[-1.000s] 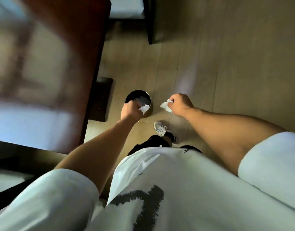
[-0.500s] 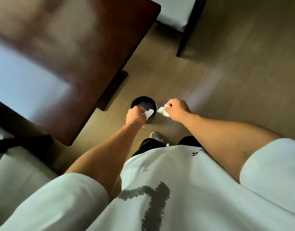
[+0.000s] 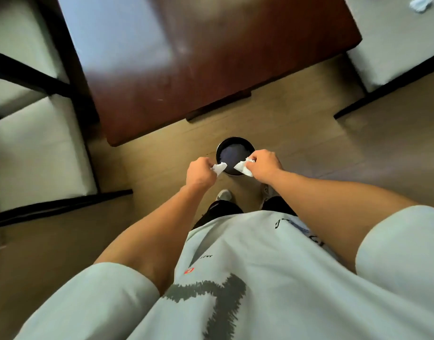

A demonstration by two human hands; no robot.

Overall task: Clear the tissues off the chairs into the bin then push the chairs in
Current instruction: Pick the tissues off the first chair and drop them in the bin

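A small round black bin (image 3: 233,146) stands on the wooden floor just in front of my feet. My left hand (image 3: 200,173) grips a crumpled white tissue (image 3: 219,167) at the bin's left rim. My right hand (image 3: 265,166) pinches another white tissue (image 3: 243,167) at the bin's right rim. Both tissues hang over the bin's opening. A further tissue (image 3: 420,3) lies on the pale seat of the chair (image 3: 392,42) at the top right.
A dark red-brown table (image 3: 211,57) fills the top middle, its corner close to the bin. Two pale-cushioned chairs with black frames (image 3: 36,153) stand at the left of the table. Wooden floor spreads to the right of the bin.
The view has swung, so the table now sits ahead and the right chair with its tissue shows. Both hands have stayed over the bin, still holding their tissues.
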